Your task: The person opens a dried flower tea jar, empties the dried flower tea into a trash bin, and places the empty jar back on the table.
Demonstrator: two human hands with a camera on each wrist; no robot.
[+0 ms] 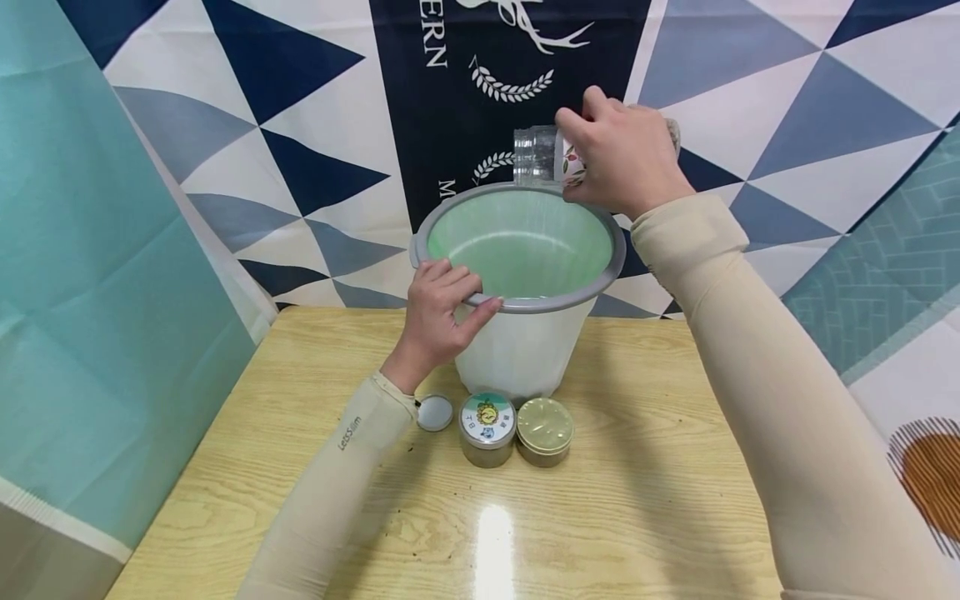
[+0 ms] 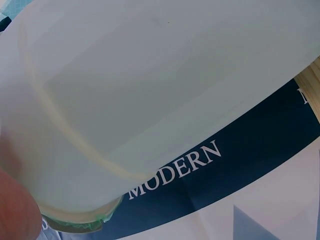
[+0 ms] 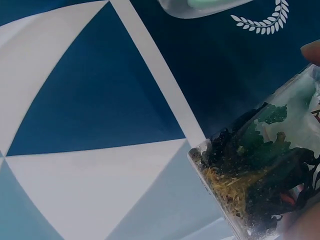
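Observation:
A white translucent bucket (image 1: 517,350) with a grey rim and a green inside stands tilted toward me on the wooden table. My left hand (image 1: 450,300) grips its near left rim, fingers curled over the edge; the left wrist view is filled by the bucket's wall (image 2: 150,90). My right hand (image 1: 615,158) holds a clear glass jar (image 1: 538,154) on its side above the far rim, mouth pointing left. The right wrist view shows the jar (image 3: 260,170) with dark, green and yellow dried bits inside.
A small round lid (image 1: 435,412) lies by my left wrist. Two short lidded jars stand in front of the bucket, one with a sticker top (image 1: 487,429), one with a gold top (image 1: 544,429). A patterned cloth backdrop (image 1: 300,167) hangs behind the table (image 1: 645,500).

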